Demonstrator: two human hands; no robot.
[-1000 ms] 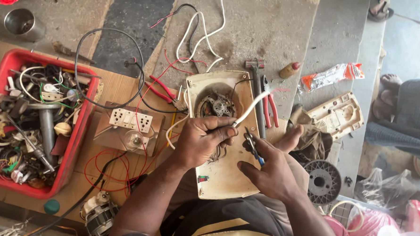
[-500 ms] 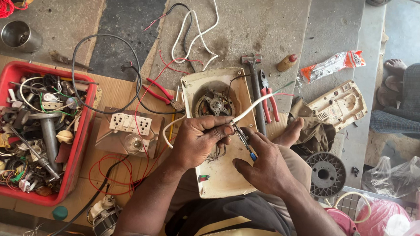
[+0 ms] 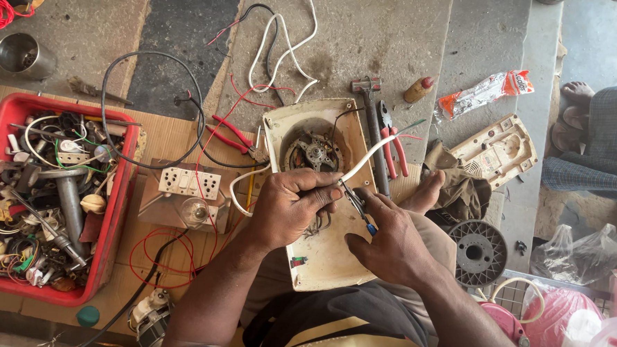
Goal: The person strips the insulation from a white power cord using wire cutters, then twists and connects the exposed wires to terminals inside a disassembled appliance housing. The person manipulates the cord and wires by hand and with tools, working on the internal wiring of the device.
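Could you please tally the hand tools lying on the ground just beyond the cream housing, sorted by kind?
Red-handled pliers: 2, one pair left of the cream housing at, one pair right of it at
Hammer: 1
Total: 3
The small tool in the right hand is not counted.

Bright, even daylight (soft shadows only); sharp focus, no glare.

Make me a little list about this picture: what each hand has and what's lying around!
left hand: pinches a white cable
right hand: works a small tool with a blue handle at the cable's end
under the hands: cream appliance housing with a motor
left side: red tray of parts
near housing: red-handled pliers
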